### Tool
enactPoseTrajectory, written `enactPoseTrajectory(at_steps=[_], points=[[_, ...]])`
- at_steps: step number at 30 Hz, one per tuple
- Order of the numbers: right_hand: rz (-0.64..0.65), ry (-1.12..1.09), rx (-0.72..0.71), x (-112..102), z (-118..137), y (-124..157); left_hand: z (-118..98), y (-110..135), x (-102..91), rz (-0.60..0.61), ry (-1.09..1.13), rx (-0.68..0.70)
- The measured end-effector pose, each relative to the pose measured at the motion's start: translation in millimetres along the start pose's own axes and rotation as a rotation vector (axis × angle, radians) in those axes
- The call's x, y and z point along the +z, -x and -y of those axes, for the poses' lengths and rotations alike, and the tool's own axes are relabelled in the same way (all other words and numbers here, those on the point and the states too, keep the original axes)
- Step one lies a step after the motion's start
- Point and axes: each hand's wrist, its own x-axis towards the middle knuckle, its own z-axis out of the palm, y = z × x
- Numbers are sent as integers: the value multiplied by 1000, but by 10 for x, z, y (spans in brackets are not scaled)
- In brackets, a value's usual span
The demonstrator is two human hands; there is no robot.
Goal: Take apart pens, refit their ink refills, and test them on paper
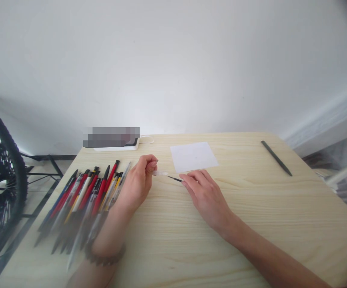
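Note:
Above the middle of the wooden table [173, 248], my left hand [139, 180] is closed, its thumb and forefinger pinching a clear pen barrel [161, 173] whose end sticks out to the right. Facing it, my right hand [207, 196] is closed on a thin dark pen refill [175, 179]. The refill's exposed end points left at the mouth of the barrel; whether the tip is inside cannot be made out. My fingers cover the other ends of both pieces. A sheet of white paper [194, 157] lies flat just beyond my right hand.
Many pens [85, 192], red, black, yellow and clear, lie in a bunch left of my left forearm. A white-edged device [116, 149] with a cable rests at the back left. One dark pen [277, 158] lies at the right. A black woven chair [20, 176] stands beyond the left edge.

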Motion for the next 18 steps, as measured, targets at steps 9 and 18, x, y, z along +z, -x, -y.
enactPoseTrajectory(at_steps=[9, 18], points=[[-18, -87, 104, -41, -80, -23, 33, -11, 47, 130, 56, 30], [-82, -158, 169, -154, -225, -70, 10, -2, 25, 174, 96, 108]])
